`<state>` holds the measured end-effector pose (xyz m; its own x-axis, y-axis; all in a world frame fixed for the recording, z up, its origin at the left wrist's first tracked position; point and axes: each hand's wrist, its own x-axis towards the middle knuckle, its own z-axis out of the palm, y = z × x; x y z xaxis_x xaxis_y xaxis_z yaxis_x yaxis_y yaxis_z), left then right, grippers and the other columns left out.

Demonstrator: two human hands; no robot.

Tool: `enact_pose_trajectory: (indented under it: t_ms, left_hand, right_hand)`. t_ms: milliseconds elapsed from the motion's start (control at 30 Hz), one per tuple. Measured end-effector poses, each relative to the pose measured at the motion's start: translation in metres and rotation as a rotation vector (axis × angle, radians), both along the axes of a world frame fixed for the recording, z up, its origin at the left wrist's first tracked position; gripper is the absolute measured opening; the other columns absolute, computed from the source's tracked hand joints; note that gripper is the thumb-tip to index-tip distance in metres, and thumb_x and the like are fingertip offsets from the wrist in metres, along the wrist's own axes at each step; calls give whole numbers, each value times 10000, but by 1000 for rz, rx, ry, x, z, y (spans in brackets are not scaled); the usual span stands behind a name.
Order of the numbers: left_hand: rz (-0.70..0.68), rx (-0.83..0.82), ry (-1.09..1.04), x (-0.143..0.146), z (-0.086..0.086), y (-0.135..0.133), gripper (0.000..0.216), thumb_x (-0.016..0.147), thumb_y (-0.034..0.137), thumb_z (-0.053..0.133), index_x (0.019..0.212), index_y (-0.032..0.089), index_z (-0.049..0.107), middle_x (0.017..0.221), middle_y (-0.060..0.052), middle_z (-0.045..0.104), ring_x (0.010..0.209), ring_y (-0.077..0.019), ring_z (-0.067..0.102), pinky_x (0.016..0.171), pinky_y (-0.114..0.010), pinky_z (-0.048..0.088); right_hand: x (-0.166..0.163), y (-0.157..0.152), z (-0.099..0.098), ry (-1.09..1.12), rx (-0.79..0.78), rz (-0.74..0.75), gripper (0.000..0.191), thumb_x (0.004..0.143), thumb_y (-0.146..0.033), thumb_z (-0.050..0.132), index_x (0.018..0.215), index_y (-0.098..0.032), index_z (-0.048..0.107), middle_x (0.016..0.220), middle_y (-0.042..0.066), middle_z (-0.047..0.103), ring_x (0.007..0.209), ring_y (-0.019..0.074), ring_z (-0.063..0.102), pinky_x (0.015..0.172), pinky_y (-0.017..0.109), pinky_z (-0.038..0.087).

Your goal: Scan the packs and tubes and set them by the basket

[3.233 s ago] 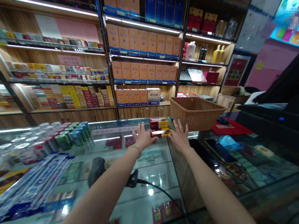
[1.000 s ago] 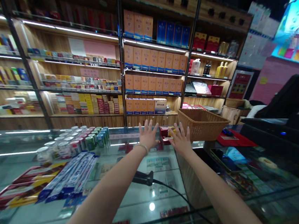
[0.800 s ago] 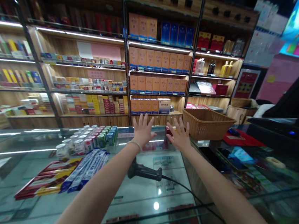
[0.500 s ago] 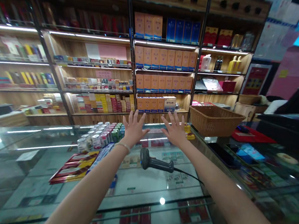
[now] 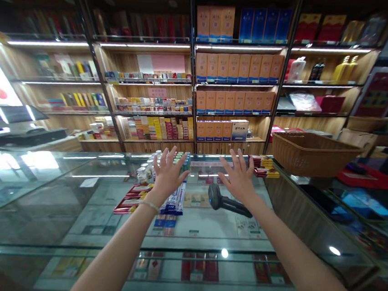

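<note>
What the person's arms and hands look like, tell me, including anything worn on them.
The left hand and right hand are five-fingered and ungloved. No sleeve shows on the left forearm or right forearm. A thin, pale band is worn at the left wrist; none shows on the right. Any rings are too small to make out.

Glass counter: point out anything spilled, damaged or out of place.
Nothing stands out. The scanner lies on the glass counter, red-and-yellow packs are stacked near the wicker basket, and no spill or damage shows.
</note>
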<state>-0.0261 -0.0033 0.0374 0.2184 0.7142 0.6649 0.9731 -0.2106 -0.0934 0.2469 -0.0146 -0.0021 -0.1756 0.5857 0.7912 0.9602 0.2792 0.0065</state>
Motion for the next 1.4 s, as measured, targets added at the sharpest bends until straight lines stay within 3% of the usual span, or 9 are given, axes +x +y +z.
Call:
enact_pose_trajectory:
  t_ms: [300,933,1400]
  left_hand:
    - [53,-13,-14,-33,-8,-12,558,963,510,588,1499,357,570,1729,-99,310,1602,-374,211,1281,-662,56]
    - [193,2,-23,-129,-11,-31,439,968,481,590,1376,349,683,1707,-97,358,1580,-360,273,1276,-660,67]
    - [98,-37,1,-189,-41,-44,413,964,541,590,1309,361,726,1664,-89,424,1549,-360,324,1266,-633,87]
  right_hand:
    - [-26,-7,-3,9,-44,21,524,1043,-499,483,1530,-314,533,1717,126,326,1594,365,210,1250,660,30]
    - [-125,-6,-11,-55,-96,218,543,1055,-552,434,1500,-273,570,1697,139,364,1581,355,248,1269,648,-35]
    - [-185,-21,-15,-94,-326,368,604,1053,-607,401,1488,-232,589,1710,138,340,1601,346,195,1268,679,41]
